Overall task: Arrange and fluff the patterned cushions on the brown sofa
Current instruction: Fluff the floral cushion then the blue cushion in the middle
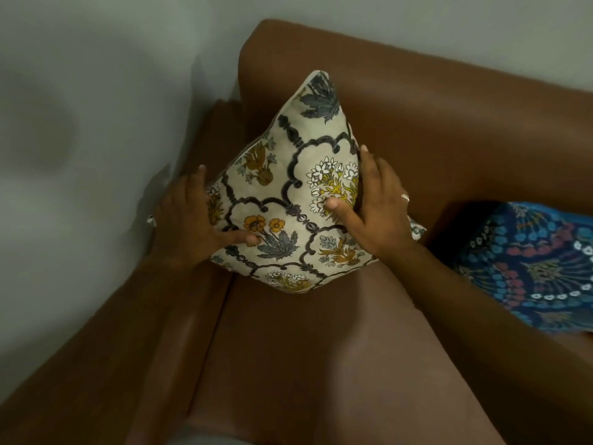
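A cream cushion [288, 187] with grey scrollwork and yellow and orange flowers stands on one corner in the left back corner of the brown sofa [321, 364]. My left hand [189, 220] presses its left side, thumb on the front face. On the cushion's right side is my right hand [375, 203], thumb on the front and fingers wrapped round the edge. A dark blue cushion [526, 268] with blue, red and white patterns lies on the seat to the right.
The sofa's left armrest [134, 332] runs along a pale grey wall [80, 123]. The backrest [449, 117] rises behind both cushions. Bare brown seat stretches in front of the cream cushion.
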### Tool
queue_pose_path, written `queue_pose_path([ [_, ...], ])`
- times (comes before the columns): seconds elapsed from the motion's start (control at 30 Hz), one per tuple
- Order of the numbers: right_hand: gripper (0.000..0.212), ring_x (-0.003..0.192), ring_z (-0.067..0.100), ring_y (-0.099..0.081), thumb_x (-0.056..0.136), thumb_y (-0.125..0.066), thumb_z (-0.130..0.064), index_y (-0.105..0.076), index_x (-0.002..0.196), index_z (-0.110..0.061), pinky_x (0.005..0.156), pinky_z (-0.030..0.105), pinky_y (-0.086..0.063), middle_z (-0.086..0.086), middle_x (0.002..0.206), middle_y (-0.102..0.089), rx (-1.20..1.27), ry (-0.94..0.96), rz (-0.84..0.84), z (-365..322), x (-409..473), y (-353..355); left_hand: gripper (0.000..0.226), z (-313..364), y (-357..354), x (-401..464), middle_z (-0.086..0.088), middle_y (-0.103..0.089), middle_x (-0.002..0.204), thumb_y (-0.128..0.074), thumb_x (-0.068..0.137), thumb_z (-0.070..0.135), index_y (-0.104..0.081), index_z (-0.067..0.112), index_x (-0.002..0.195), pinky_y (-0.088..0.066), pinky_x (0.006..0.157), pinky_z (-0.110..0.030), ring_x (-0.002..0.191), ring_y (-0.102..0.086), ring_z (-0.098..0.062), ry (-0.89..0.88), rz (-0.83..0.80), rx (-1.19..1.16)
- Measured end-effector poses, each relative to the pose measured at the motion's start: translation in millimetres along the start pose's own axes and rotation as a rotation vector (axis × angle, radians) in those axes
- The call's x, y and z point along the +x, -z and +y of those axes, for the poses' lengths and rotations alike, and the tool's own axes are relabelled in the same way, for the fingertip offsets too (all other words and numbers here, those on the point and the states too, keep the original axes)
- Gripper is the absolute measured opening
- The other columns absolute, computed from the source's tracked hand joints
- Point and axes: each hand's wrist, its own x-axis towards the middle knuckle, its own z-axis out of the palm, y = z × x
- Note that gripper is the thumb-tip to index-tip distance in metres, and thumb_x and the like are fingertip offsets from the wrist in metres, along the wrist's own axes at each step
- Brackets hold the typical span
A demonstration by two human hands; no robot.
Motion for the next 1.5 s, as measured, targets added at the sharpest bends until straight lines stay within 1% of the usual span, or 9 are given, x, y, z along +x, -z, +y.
queue_pose_path([
  [0.1, 0.096, 0.142, 0.031, -0.036, 0.088, -0.040, -0.079, -0.027, 0.158, -0.014, 0.111, 0.041, -0.030, 0.019, 0.153, -0.040, 0.035, -0.099, 0.016, 22, -31, 27, 0.123, 29, -8, -32, -0.026, -0.046, 0.141, -0.057, 0.054, 0.095, -0.042, 0.007, 0.140, -0.041, 0.102, -0.059, 0.128, -0.045, -0.045, -0.241, 0.200, 0.110],
  [0.23, 0.084, 0.120, 0.034, -0.051, 0.093, -0.039, -0.074, -0.047, 0.146, -0.010, 0.099, 0.047, -0.046, 0.019, 0.130, -0.051, -0.042, -0.194, 0.006, 65, -100, 58, 0.099, 101, -45, -74, -0.018, -0.054, 0.128, -0.051, 0.071, 0.091, -0.055, 0.012, 0.129, -0.049, 0.084, -0.051, 0.109, -0.060, -0.041, -0.712, 0.055, 0.125],
  [0.4, 0.083, 0.114, 0.034, -0.053, 0.093, -0.034, -0.077, -0.056, 0.135, -0.008, 0.092, 0.048, -0.047, 0.018, 0.119, -0.057, -0.187, -0.442, 0.090, 145, -193, 124, 0.094, 211, -67, -97, -0.020, -0.061, 0.131, -0.051, 0.074, 0.084, -0.057, 0.009, 0.132, -0.050, 0.092, -0.050, 0.115, -0.062, -0.040, -0.672, -0.153, 0.080],
  [0.53, 0.091, 0.113, 0.039, -0.056, 0.087, -0.033, -0.084, -0.056, 0.131, -0.007, 0.093, 0.051, -0.047, 0.019, 0.116, -0.061, -0.203, -0.743, 0.194, 223, -252, 177, 0.099, 305, -78, -94, -0.022, -0.040, 0.157, -0.050, 0.079, 0.078, -0.041, 0.010, 0.150, -0.043, 0.108, -0.055, 0.141, -0.043, -0.042, -0.691, -0.241, 0.049],
  [0.7, 0.068, 0.124, 0.027, -0.057, 0.092, -0.050, -0.069, -0.048, 0.140, -0.021, 0.098, 0.043, -0.047, 0.003, 0.129, -0.060, 0.192, -0.828, 0.163, 326, -253, 210, 0.125, 424, -103, -59, -0.020, -0.012, 0.169, -0.067, 0.069, 0.078, -0.015, 0.010, 0.160, -0.022, 0.120, -0.055, 0.154, -0.015, -0.042, -0.920, -0.187, 0.337],
  [0.9, 0.041, 0.118, -0.001, -0.055, 0.086, -0.054, -0.071, -0.040, 0.123, -0.062, 0.098, 0.019, -0.043, -0.025, 0.124, -0.053, 0.624, -0.736, 0.244, 387, -216, 179, 0.138, 505, -167, -30, -0.013, -0.042, 0.142, -0.068, 0.050, 0.091, -0.021, 0.012, 0.152, -0.031, 0.111, -0.060, 0.129, -0.042, -0.038, -0.761, -0.304, 0.651],
  [1.13, 0.114, 0.091, 0.019, -0.064, 0.049, -0.042, -0.106, -0.062, 0.120, -0.020, 0.077, 0.032, -0.047, 0.001, 0.106, -0.071, 0.397, -0.673, 0.226, 389, -198, 226, 0.119, 470, -174, -44, -0.012, -0.060, 0.105, -0.056, 0.039, 0.097, -0.053, 0.004, 0.113, -0.043, 0.084, -0.048, 0.097, -0.059, -0.036, -0.532, -0.170, 0.296],
  [1.33, 0.083, 0.069, 0.018, -0.055, 0.069, -0.042, -0.097, -0.049, 0.083, -0.016, 0.061, 0.039, -0.045, -0.004, 0.075, -0.055, 0.156, -0.379, 0.247, 373, -157, 258, 0.125, 420, -172, -52, -0.009, -0.053, 0.103, -0.052, 0.033, 0.105, -0.055, 0.007, 0.110, -0.046, 0.085, -0.049, 0.100, -0.054, -0.033, -0.242, -0.185, 0.266],
  [1.5, 0.086, 0.084, 0.031, -0.054, 0.078, -0.035, -0.094, -0.052, 0.091, -0.011, 0.071, 0.052, -0.046, 0.007, 0.088, -0.053, 0.054, -0.337, 0.223, 396, -147, 234, 0.125, 420, -175, -54, -0.010, -0.054, 0.121, -0.078, 0.030, 0.085, -0.046, 0.009, 0.124, -0.053, 0.087, -0.050, 0.112, -0.058, -0.031, -0.153, -0.297, 0.089],
])
